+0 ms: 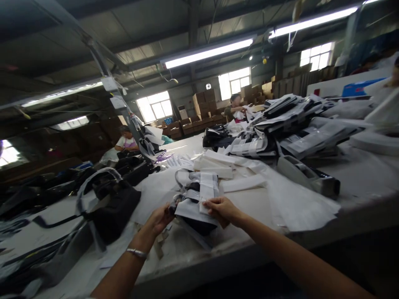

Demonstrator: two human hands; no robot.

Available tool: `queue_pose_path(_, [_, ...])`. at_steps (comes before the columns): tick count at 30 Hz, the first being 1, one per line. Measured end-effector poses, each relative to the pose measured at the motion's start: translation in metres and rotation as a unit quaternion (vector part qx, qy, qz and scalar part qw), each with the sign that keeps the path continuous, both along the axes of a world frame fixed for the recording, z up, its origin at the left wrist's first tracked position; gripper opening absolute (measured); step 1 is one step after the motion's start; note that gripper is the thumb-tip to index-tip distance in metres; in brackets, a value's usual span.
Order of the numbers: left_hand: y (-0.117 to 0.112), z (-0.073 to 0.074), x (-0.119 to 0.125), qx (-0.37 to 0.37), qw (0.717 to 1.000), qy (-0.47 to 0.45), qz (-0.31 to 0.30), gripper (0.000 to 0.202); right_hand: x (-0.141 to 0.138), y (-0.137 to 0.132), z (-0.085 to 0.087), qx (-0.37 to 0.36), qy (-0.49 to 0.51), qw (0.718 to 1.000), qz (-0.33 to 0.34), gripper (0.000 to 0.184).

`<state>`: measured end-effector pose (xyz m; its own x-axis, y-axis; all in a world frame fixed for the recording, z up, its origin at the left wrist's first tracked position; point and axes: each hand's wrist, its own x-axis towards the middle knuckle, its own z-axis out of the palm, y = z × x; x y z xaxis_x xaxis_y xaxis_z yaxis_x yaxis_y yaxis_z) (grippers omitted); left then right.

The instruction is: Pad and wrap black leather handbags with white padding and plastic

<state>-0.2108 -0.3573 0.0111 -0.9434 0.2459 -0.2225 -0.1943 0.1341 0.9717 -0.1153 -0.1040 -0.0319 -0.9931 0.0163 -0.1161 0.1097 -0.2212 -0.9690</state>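
A black bag wrapped in white paper strips (197,195) lies near the front edge of the white work table (358,174). My left hand (160,219), with a silver bracelet on the wrist, grips the bag's left end with curled fingers. My right hand (222,209) pinches the white paper on the bag's right side. Both hands are closed on the same bag.
A black handbag with a strap (114,205) sits to the left. Stacks of white paper sheets (215,162) lie behind. A tape dispenser (307,174) rests to the right. Piles of wrapped bags (289,120) fill the far table. Two other people (126,140) work farther back among cardboard boxes (204,101).
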Motion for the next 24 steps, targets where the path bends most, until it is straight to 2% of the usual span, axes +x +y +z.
queue_pose_path(4, [0.033, 0.015, 0.015, 0.060, 0.997, -0.010, -0.043, 0.014, 0.023, 0.028, 0.004, -0.026, 0.024, 0.999, -0.013, 0.051])
queue_pose_path(8, [0.076, 0.033, 0.041, 0.108, 0.986, 0.016, -0.129, 0.033, 0.048, 0.059, 0.025, -0.038, 0.063, 0.996, -0.047, 0.046])
queue_pose_path(13, [0.119, 0.048, 0.066, 0.117, 0.963, 0.054, -0.235, 0.041, 0.059, 0.083, 0.055, 0.042, 0.071, 0.996, -0.033, 0.051])
queue_pose_path(17, [0.135, 0.055, 0.073, 0.075, 0.949, 0.142, -0.270, 0.042, 0.055, 0.086, 0.072, 0.122, 0.073, 0.990, 0.014, 0.054])
queue_pose_path(21, [0.140, 0.058, 0.070, 0.001, 0.933, 0.240, -0.268, 0.038, 0.050, 0.076, 0.087, 0.191, 0.072, 0.977, 0.061, 0.043])
queue_pose_path(24, [0.140, 0.061, 0.063, -0.081, 0.905, 0.303, -0.287, 0.031, 0.047, 0.070, 0.097, 0.246, 0.083, 0.963, 0.075, 0.032])
